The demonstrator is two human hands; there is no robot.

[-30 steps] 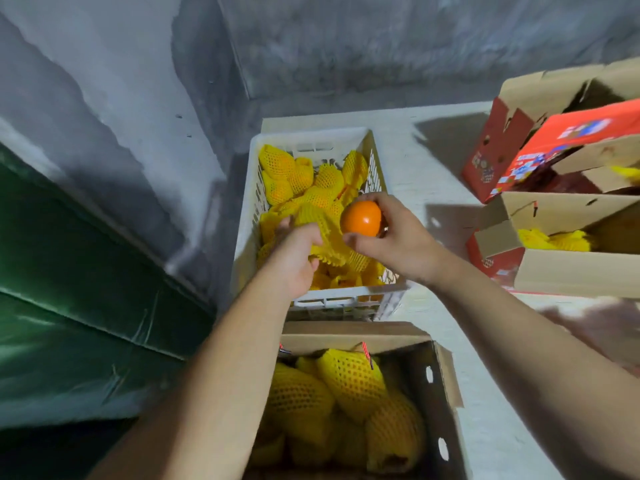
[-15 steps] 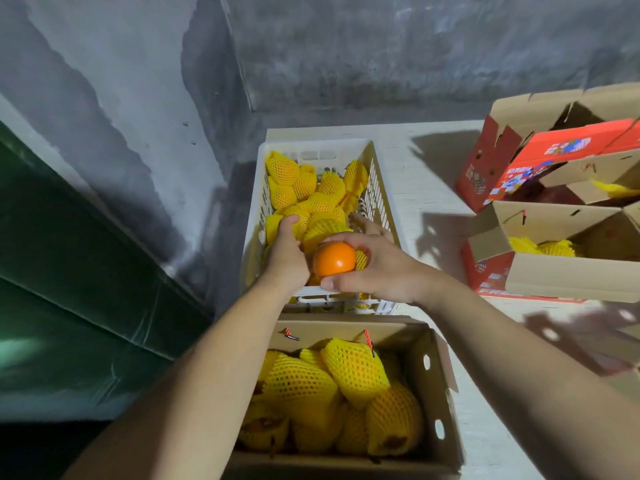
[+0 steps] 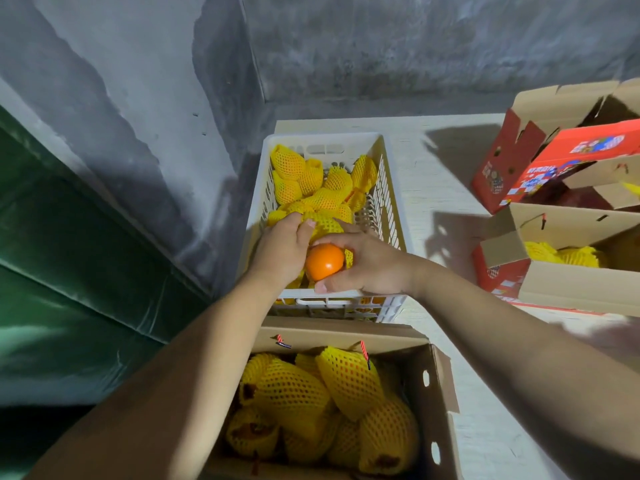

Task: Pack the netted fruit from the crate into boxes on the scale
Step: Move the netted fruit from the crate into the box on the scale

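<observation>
- Reaching over the near end of the white plastic crate [image 3: 389,188], the person works with both hands close together, thumbs nearly touching.
- Right hand [image 3: 369,263]: fingers and thumb curl around a bare orange fruit [image 3: 324,261], held just above the crate's near rim.
- Left hand [image 3: 282,249]: fingers curl down onto a yellow foam net [image 3: 323,223] lying among the crate's contents; the fingertips press into the netting, but whether they fully grip it cannot be told.
- Crate contents: more netted fruit [image 3: 294,174] piles toward the far end, against the slotted walls.
- Nearest cardboard box [image 3: 441,386]: sits directly in front of the crate, flaps open, holding several netted fruits packed side by side. What it stands on is hidden.
- Right side of the white table [image 3: 446,188]: a second open cardboard box [image 3: 568,289] holds a few yellow nets; behind it stands a red printed carton [image 3: 512,171] with its flaps up.
- Backdrop: a grey concrete wall [image 3: 381,46].
</observation>
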